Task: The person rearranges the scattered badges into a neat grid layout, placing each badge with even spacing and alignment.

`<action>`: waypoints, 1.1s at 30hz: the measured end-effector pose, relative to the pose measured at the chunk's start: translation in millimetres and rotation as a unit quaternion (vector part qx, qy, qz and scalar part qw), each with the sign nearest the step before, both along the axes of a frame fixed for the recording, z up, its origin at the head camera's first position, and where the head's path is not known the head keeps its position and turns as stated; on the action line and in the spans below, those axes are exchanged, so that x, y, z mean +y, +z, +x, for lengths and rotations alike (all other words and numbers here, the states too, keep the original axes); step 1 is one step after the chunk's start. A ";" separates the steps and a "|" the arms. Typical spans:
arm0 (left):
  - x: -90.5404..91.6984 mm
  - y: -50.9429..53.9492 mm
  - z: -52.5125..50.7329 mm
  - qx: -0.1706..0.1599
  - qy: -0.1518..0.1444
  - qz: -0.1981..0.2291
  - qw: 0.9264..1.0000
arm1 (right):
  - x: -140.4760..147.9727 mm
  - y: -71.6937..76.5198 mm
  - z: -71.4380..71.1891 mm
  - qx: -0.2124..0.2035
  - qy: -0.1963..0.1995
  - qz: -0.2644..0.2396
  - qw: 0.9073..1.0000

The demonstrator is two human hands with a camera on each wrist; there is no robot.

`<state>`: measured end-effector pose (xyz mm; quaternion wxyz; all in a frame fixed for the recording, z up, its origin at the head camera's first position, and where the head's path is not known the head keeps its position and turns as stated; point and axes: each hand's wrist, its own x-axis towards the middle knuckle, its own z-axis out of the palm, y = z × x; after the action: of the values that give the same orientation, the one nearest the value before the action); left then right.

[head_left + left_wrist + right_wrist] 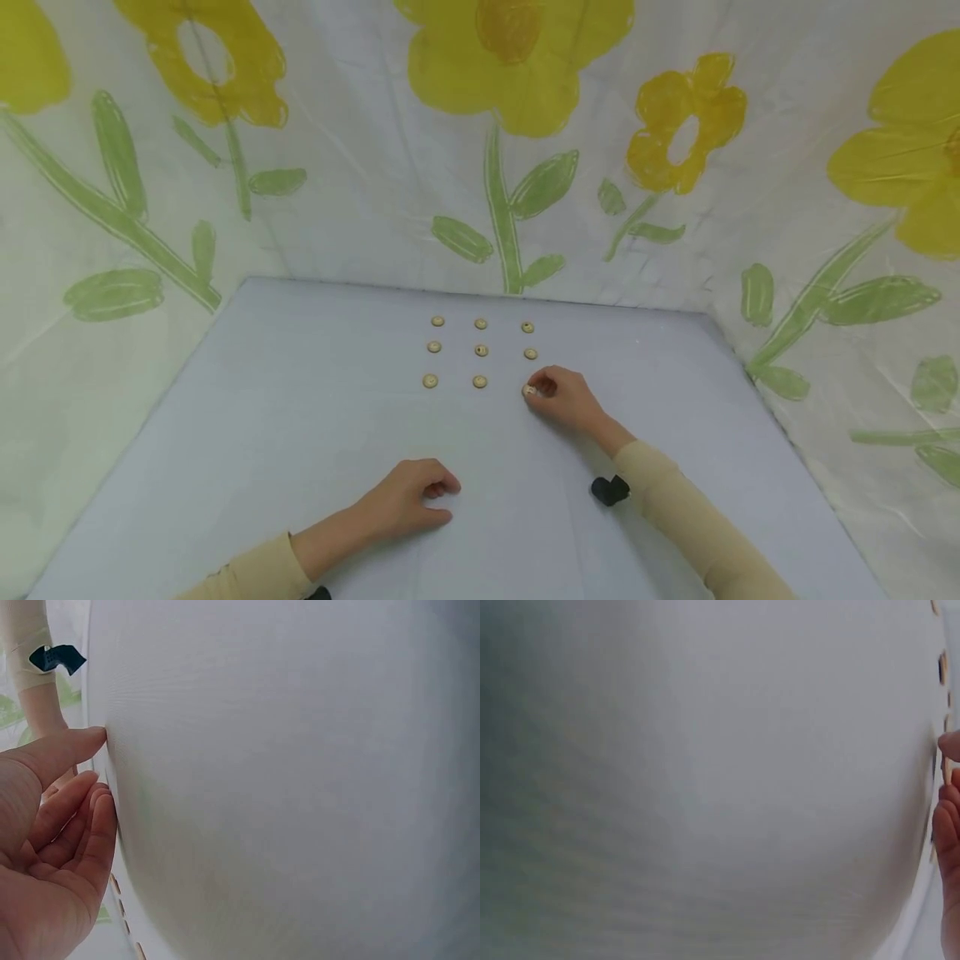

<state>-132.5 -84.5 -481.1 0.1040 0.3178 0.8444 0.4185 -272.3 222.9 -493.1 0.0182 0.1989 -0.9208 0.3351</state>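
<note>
Small round wooden discs (481, 351) with dark marks lie on the white table in three rows of three. At the near right corner of this grid, my right hand (566, 400) pinches one wooden disc (529, 390) between thumb and fingers, at the table surface. The right wrist view catches only part of the right hand (949, 817) at its edge, with a disc at the fingertips. My left hand (411, 500) rests on the table nearer to me, fingers loosely bent and thumb apart. Nothing lies between the fingers of the left hand (60, 832) in the left wrist view.
The white table (315, 433) ends at a back edge close behind the far row of discs. White sheets painted with yellow flowers (517, 75) hang behind it and at both sides. A black wrist-camera piece (610, 491) sticks out from the right sleeve.
</note>
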 end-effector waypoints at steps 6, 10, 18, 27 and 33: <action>-0.3 -1.7 0.1 0.001 0.000 0.006 1.000 | 0.8 0.2 -7.2 -0.016 -0.025 -0.003 1.000; -0.8 -1.8 1.4 0.005 0.000 0.008 1.000 | 1.2 -1.2 -9.6 -0.017 -0.030 -0.008 0.999; -0.5 -2.3 1.9 0.010 0.001 0.011 1.000 | 1.9 -1.0 -11.1 -0.031 -0.041 -0.014 0.999; -0.8 -2.8 -1.5 0.007 -0.004 0.010 1.000 | 3.4 0.5 -14.1 -0.047 -0.047 -0.023 0.998; -0.5 -1.9 -2.6 0.000 -0.008 0.009 1.000 | 4.4 -1.1 -10.8 -0.043 -0.058 -0.018 0.997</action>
<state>-135.1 -84.9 -483.0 0.1050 0.3254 0.8380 0.4253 -283.0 227.3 -494.3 0.0018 0.1305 -0.9244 0.3583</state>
